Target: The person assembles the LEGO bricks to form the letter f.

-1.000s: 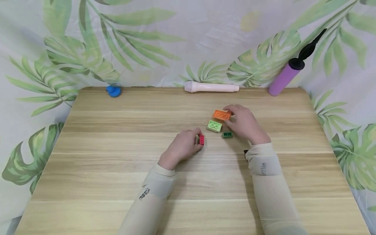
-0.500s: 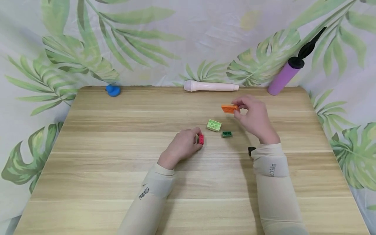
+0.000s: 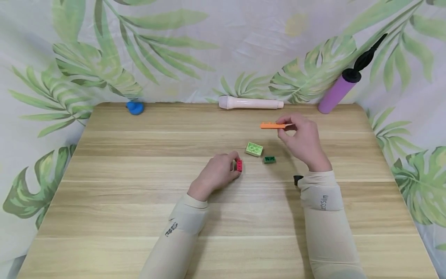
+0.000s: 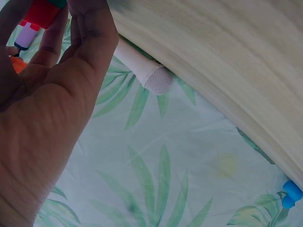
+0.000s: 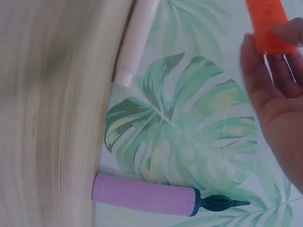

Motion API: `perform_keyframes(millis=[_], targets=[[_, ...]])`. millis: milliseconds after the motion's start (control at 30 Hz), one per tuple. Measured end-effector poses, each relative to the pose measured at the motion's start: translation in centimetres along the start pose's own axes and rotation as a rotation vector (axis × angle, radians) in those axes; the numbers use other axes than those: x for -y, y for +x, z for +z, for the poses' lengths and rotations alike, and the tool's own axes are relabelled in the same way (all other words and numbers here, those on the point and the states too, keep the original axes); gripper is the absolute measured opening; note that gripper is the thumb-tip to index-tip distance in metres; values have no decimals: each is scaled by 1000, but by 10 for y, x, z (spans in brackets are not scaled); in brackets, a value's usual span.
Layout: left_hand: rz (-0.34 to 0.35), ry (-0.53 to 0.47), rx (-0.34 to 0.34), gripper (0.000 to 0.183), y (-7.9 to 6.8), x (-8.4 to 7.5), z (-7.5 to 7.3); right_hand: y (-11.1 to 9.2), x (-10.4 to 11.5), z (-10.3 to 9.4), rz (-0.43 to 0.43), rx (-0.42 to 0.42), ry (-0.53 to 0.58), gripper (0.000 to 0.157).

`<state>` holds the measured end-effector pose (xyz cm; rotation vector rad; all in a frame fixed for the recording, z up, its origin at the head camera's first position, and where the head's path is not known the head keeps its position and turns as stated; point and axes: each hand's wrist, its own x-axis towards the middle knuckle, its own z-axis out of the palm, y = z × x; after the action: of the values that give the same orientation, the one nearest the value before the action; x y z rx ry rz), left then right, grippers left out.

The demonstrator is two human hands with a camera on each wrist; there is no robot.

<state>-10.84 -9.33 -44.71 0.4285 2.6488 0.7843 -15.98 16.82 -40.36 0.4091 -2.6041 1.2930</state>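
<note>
My left hand [image 3: 216, 171] pinches a small red toy brick [image 3: 239, 166] between thumb and fingers, low over the table. In the left wrist view the red brick [image 4: 41, 13] shows at the top edge, partly cut off, with a bit of green beside it. An orange toy brick [image 3: 273, 126] is held up by my right hand [image 3: 302, 140], gripped at its right end. It appears side-on in the head view, with studs upward. Between the hands lie a light green brick [image 3: 254, 149] and a smaller dark green brick [image 3: 269, 160], both on the table.
Along the wooden table's [image 3: 139, 217] back edge are a blue duck-shaped toy [image 3: 135, 108], a pale pink microphone [image 3: 252, 103] and a purple pump [image 3: 335, 95] with black ends, leaning on the leaf-patterned cloth [image 3: 167, 46]. A small black piece [image 3: 297, 179] sits at the right cuff.
My right hand has lifted the orange brick off the table, moved right and back, and turned it from face-on to side-on. The left hand with the red brick has stayed still.
</note>
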Motion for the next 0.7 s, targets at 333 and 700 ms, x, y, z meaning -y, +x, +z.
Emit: perform_keyframes(millis=[333, 700], targets=[[2, 24, 0, 17, 1, -1, -1, 0, 8, -5, 167, 114, 346, 22], [-11, 24, 5, 18, 1, -2, 0, -1, 11, -6, 230, 123, 293, 24]])
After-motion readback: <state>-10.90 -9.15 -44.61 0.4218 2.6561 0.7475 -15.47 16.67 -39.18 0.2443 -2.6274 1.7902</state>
